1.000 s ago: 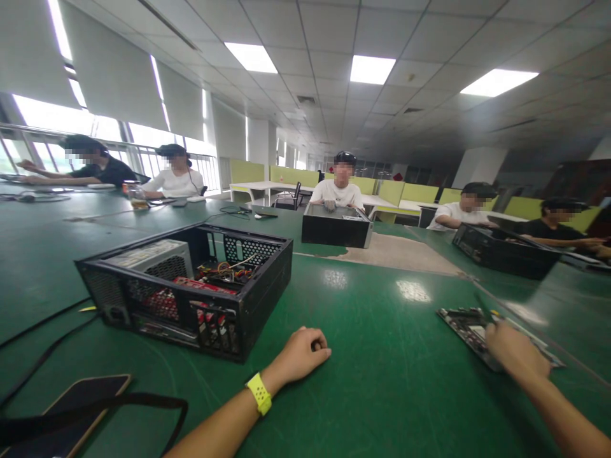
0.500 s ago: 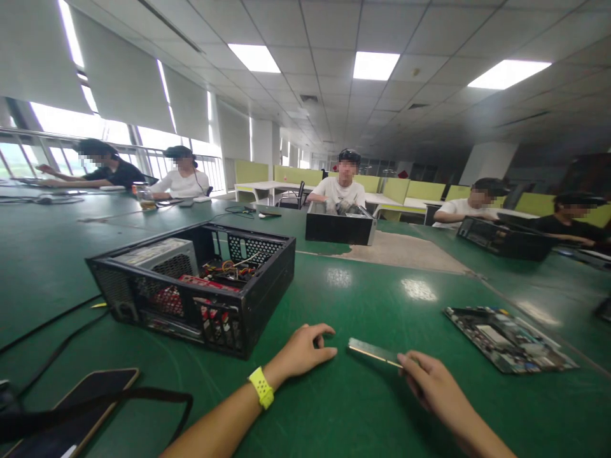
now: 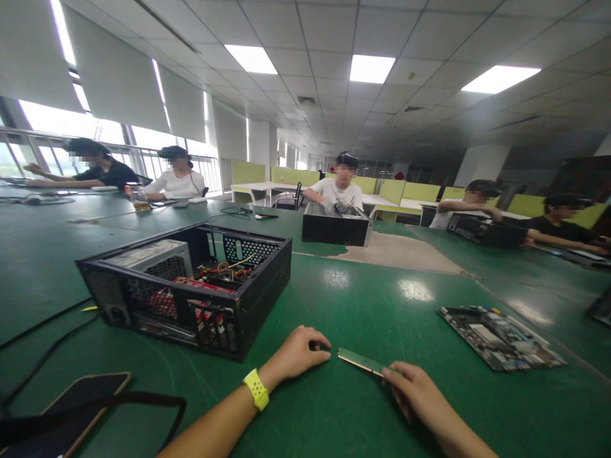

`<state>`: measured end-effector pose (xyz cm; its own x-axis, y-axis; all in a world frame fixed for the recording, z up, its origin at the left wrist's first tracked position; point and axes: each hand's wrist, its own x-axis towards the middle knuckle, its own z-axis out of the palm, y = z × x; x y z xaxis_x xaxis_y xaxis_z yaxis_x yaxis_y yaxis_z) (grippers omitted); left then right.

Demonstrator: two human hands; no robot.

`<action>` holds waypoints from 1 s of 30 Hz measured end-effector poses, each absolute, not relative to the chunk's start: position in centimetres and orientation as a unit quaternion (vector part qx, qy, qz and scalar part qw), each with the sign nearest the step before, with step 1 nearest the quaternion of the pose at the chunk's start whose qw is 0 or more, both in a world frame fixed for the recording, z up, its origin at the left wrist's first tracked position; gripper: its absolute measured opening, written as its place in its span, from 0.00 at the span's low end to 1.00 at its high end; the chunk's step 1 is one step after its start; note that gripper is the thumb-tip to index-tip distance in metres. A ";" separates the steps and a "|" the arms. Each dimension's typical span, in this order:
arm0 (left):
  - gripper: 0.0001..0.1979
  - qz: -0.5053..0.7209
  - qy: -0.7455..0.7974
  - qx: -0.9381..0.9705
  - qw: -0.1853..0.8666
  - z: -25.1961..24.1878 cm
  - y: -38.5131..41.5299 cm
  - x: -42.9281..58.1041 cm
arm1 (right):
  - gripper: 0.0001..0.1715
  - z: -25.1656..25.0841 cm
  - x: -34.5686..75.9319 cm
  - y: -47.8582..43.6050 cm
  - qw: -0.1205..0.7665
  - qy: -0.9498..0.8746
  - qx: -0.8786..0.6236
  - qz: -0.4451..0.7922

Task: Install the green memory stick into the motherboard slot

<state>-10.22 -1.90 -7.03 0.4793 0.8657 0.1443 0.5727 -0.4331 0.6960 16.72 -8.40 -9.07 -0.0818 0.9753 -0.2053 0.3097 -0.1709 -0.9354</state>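
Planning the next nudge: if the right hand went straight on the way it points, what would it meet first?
Probably the left hand: the memory stick held in the right hand points at its fingertips, across a small gap. Depth is unclear.

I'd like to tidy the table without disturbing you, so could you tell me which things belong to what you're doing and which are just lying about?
In hand: memory module, pinched at one end by the right hand; left hand, resting on the green table by its other end.
Lying untouched: open computer case, circuit board, phone, black strap.
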 end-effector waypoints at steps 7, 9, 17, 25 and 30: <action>0.10 0.238 0.447 0.816 0.278 -7.0 -2.0 -10.0 | 0.25 -9.4 16.8 -8.4 0.342 -0.549 -0.584 0.491; 0.09 0.246 0.455 0.826 0.224 -6.6 -2.7 -9.5 | 0.25 -9.3 16.6 -8.5 0.340 -0.548 -0.586 0.490; 0.20 0.377 0.508 0.737 -0.238 3.4 -5.1 -12.2 | 0.24 -9.2 16.4 -8.3 0.342 -0.545 -0.586 0.493; 0.21 0.069 0.709 0.689 -0.131 7.3 -4.7 -19.4 | 0.23 -9.0 16.4 -8.5 0.346 -0.541 -0.587 0.493; 0.20 0.088 0.677 0.726 -0.085 7.1 -4.6 -20.2 | 0.24 -8.6 16.6 -8.4 0.365 -0.516 -0.571 0.523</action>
